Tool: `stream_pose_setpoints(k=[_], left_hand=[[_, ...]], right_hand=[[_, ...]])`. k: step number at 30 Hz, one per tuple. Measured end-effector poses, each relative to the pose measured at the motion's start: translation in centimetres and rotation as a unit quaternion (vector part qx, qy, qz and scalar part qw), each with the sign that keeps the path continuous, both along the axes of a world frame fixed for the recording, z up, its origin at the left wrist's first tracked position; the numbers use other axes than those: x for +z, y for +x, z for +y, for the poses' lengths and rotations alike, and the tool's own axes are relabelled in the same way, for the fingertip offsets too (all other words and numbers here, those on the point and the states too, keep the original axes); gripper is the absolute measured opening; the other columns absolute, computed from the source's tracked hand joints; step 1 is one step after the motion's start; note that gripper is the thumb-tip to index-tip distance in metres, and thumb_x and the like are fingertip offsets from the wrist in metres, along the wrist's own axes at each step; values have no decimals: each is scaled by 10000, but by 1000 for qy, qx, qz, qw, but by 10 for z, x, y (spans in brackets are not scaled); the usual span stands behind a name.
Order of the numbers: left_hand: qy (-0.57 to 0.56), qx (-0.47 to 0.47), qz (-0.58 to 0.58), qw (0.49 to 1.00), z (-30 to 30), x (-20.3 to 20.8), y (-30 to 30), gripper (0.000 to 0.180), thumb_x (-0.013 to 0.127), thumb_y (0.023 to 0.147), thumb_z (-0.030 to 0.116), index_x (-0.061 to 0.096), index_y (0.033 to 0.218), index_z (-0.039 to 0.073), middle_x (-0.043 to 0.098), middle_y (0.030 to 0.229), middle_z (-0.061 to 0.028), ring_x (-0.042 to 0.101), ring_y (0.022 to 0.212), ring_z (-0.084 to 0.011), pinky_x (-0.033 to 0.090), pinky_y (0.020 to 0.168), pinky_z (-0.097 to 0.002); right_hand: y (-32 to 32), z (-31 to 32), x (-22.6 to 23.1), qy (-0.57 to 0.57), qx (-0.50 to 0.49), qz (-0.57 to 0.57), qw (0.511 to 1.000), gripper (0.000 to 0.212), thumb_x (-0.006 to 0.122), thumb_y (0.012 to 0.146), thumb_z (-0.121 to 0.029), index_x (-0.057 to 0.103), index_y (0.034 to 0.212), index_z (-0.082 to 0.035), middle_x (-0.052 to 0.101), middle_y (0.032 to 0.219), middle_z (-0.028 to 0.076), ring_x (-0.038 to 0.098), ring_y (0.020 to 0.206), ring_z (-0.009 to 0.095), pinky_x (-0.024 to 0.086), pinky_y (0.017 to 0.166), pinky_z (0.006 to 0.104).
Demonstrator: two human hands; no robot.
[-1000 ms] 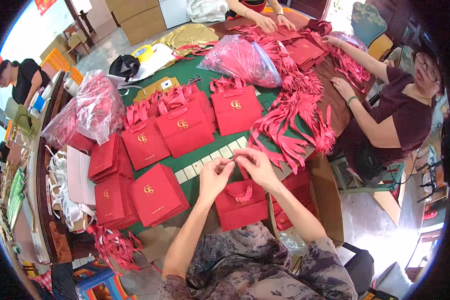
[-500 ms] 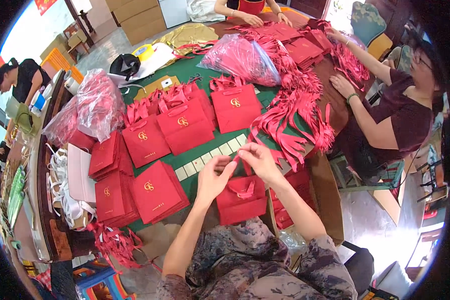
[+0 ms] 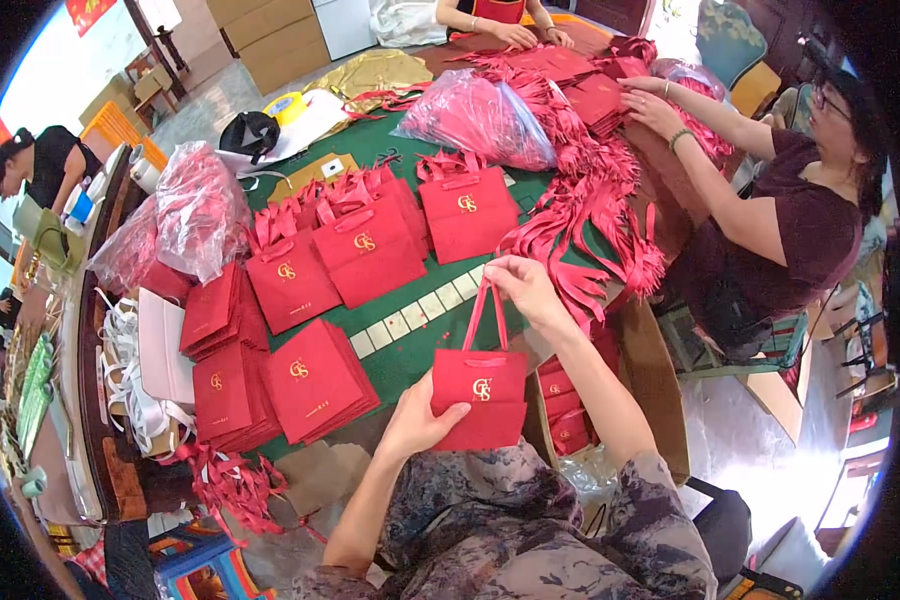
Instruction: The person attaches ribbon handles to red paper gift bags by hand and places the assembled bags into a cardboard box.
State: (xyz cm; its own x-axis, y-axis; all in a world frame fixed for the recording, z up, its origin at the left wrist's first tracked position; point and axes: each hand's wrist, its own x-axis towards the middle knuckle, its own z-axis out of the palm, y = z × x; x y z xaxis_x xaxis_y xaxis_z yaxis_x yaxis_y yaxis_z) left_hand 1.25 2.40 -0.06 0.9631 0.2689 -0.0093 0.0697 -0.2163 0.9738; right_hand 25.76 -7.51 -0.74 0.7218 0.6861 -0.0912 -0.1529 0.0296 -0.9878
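A small red paper gift bag [image 3: 478, 385] with a gold emblem hangs upright in front of me at the table's near edge. Its pink-red ribbon handle is drawn up taut, and my right hand [image 3: 520, 288] pinches the top of that loop. My left hand [image 3: 417, 415] grips the bag's lower left side, thumb across the front. Just beyond, a row of pale square cards [image 3: 420, 312] lies on the green tabletop. More red bags with ribbon handles [image 3: 370, 248] stand past them, and flat stacks of red bags [image 3: 320, 383] lie to the left.
Loose red ribbons [image 3: 610, 240] heap at the right, beside a plastic bag of red material [image 3: 475, 118]. An open cardboard box [image 3: 655, 385] holding red bags stands close by my right arm. White ribbons [image 3: 130, 375] lie at left. Co-workers [image 3: 770, 210] are around the table.
My left hand has left the ribbon and moved down to the bag's side. My right hand has raised the ribbon loop, pulling the handle straight and the bag upright.
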Motion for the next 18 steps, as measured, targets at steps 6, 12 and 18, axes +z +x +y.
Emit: stream_pose_setpoints(k=[6,12,18], left_hand=[[42,-10,28,999,6,27,-11,540,735,837,140,518,1314,9,689,1138,-197,666,1097,-307,505,939,-394],[181,85,141,970,15,87,-32,427,710,856,173,491,1178,-3,653,1093,-250,648,1036,-399,518,843,-436],[471,130,121,864,-15,84,-10,458,690,815,112,478,1213,31,548,1065,-188,577,961,-381,515,757,-484]], right_hand=[[-11,0,-10,-71,1,-176,982,251,670,944,-194,686,1127,-23,689,905,-15,597,749,59,469,646,221],[-2,-32,-10,3,-132,-193,972,180,663,937,-145,721,1065,-32,691,897,3,582,759,69,466,658,230],[-20,-67,-10,-170,-184,-401,881,107,734,852,-95,683,915,-26,631,802,56,611,696,137,491,646,279]])
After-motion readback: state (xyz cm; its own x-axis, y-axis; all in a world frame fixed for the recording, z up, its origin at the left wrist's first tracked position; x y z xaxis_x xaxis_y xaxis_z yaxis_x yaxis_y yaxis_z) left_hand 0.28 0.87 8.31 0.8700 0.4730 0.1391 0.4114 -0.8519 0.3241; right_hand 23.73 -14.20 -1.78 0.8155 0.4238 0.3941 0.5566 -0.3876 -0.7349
